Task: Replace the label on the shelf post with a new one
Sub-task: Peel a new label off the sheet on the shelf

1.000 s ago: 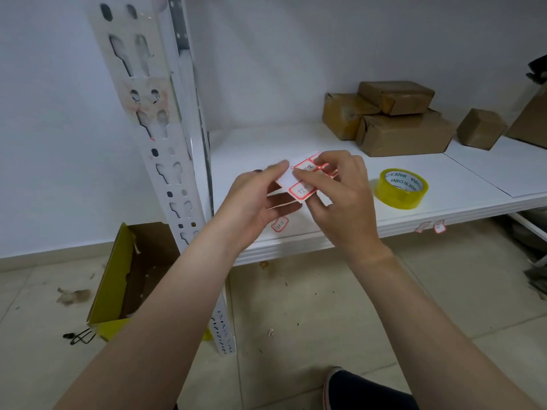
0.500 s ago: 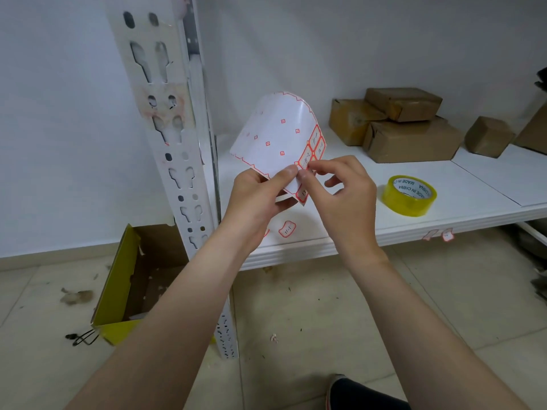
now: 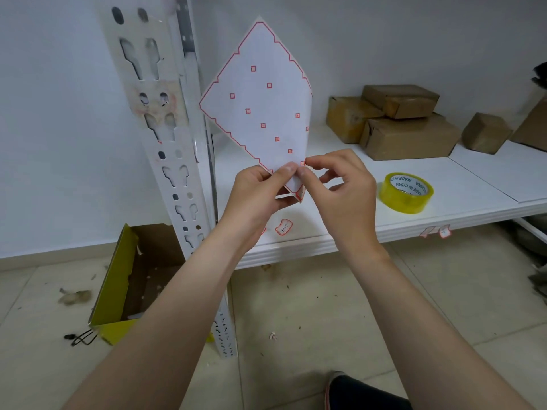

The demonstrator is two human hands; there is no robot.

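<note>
A white label sheet with red borders stands upright in front of me, mostly stripped of labels. My left hand pinches its bottom corner. My right hand pinches the same corner with thumb and forefinger, at a red-edged label on the sheet's lower tip. The white perforated shelf post rises just left of the sheet, with a patch of yellowish label residue around two holes. A loose red-edged label lies on the shelf below my hands.
The white shelf board carries a yellow tape roll and several brown cardboard boxes. Two label scraps hang on the shelf's front edge. An open yellow box sits on the tiled floor left of the post.
The label sheet has swung up from lying low between my hands to standing upright and unfolded. Both hands stayed pinched at its bottom corner and rose slightly.
</note>
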